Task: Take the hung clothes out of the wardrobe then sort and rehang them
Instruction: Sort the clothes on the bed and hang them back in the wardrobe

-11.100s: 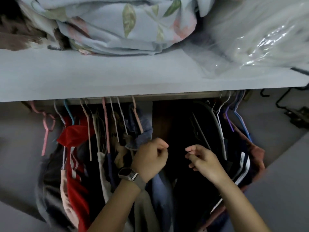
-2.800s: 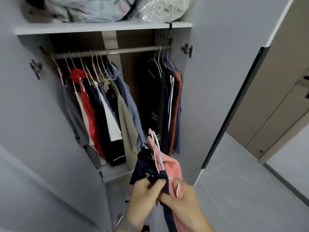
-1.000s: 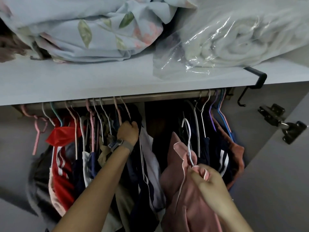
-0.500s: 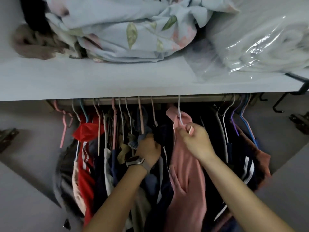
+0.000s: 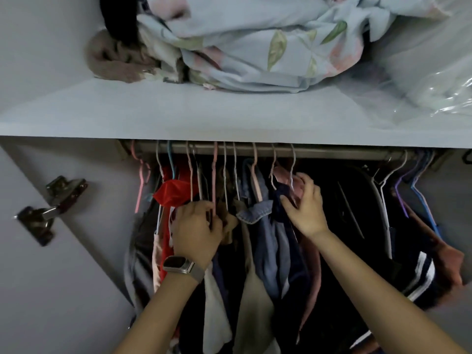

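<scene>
Head view, looking up and in at the open wardrobe. Grey metal hanging rail (image 5: pixel 319 152) runs left to right just under the pale grey shelf (image 5: pixel 178 118); a row of thin wire and plastic hangers hooks over it, necks dropping toward the camera.

Left hand (image 5: pixel 196 231), grey-strapped watch on the wrist, is in the left cluster. Its fingers (image 5: pixel 201 206) curl round a bunch of hanger necks beside the red garment (image 5: pixel 171 194) and the tan one; clenched on them, though which hanger exactly cannot be told.

Right hand (image 5: pixel 306 208) sits just right of the blue denim shirt (image 5: pixel 258 213). Thumb and fingers (image 5: pixel 307 181) pinch the collar of the pink garment (image 5: pixel 282 173) and the dark navy piece (image 5: pixel 279 194) beside it, at the foot of a white wire hanger (image 5: pixel 292 164) whose hook is over the rail.

Key relation: that hook lies straight above the right hand, its neck running up and away from the fingertips to the rail, which crosses at right angles. Right hand is the nearer one to it; left hand is well apart, several hangers over.

To the right, a dark gap, then a second group of dark and striped clothes (image 5: pixel 421 272) on grey, purple and blue hangers.

Judgement: rehanging stage, with the pink piece seated next to the denim. Sliding it along would go sideways along the rail; lifting it off would go up first.

On the shelf: floral pale blue bedding (image 5: pixel 255 47), clear plastic-wrapped bundle (image 5: pixel 434 80).
</scene>
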Demonstrator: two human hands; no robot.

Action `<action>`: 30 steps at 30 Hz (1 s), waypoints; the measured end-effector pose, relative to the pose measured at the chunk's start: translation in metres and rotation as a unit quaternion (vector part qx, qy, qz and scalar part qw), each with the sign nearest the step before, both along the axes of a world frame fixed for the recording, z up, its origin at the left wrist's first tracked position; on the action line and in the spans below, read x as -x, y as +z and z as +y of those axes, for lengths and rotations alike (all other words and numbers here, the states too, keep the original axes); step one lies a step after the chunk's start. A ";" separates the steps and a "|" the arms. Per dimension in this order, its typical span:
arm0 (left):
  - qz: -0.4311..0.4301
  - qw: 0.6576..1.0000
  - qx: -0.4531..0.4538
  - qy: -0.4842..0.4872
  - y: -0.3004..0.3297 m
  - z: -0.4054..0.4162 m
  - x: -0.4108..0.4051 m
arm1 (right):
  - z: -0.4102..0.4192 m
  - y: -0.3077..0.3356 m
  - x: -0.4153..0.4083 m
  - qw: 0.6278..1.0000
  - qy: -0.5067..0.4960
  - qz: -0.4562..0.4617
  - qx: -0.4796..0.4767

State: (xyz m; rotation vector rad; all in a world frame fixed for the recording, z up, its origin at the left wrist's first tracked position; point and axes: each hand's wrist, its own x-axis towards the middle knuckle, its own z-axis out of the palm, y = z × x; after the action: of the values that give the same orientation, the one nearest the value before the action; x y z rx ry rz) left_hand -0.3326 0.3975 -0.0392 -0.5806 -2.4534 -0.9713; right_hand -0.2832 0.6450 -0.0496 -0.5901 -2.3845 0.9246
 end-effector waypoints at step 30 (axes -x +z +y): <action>-0.084 0.988 0.130 0.012 -0.056 -0.087 0.072 | -0.152 -0.001 0.088 0.956 0.224 -0.179 0.070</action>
State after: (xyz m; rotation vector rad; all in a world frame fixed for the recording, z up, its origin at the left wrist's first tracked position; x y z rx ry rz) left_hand -0.4048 0.3106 -0.0953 -0.5721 -2.7551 -0.7213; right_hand -0.3712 0.4934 -0.0503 -0.2828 -2.8656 1.2769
